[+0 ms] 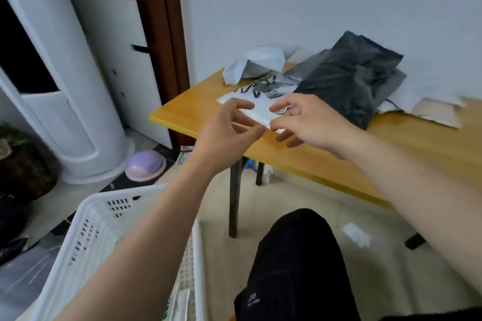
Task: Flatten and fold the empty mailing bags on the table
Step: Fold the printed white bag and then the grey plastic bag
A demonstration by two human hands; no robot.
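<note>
I am holding the flat white mailing bag (254, 109) at the table's (339, 161) near left corner between my half-open left hand (229, 130) and pinching right hand (310, 122), while the dark bags (349, 78) and crumpled white bag (257, 64) behind are waiting unfolded.

Folded bag (254, 109) on table (339, 148), dark bag (347, 78) right, basket (109, 219) below left.

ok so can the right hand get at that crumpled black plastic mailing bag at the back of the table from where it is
Probably yes. The right hand hovers at the flat white mailing bag, and the crumpled black plastic mailing bag lies just beyond on the wooden table, nothing between them.
</note>
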